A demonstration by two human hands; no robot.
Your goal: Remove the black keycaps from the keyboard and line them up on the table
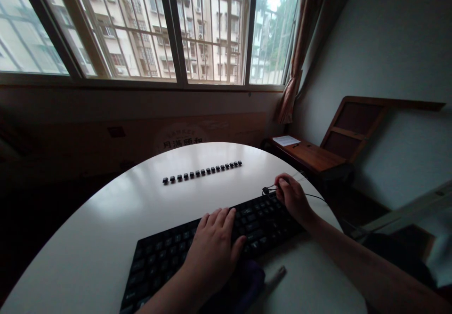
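Note:
A black keyboard (173, 243) lies at a slant across the white round table. My left hand (215, 243) rests on its middle with the fingers stretched out over the keys. At the keyboard's far right corner, my right hand (291, 196) is closed, its fingers curled around something thin and wire-like, mostly hidden. Thin wires reach from these fingers toward a small black piece (265, 191), which looks like a keycap. Farther back, several black keycaps (202, 172) stand in a slanting row. Below the keyboard is a purple object (252, 276), partly behind my left hand, beside a blurred grey stick (278, 276).
The curved rim of the white table (116, 187) borders a dark floor. A black cable (316, 196) runs off its right side. Behind are a barred window (212, 31), a curtain (289, 97), and a wooden bench (318, 158) with white paper (286, 140).

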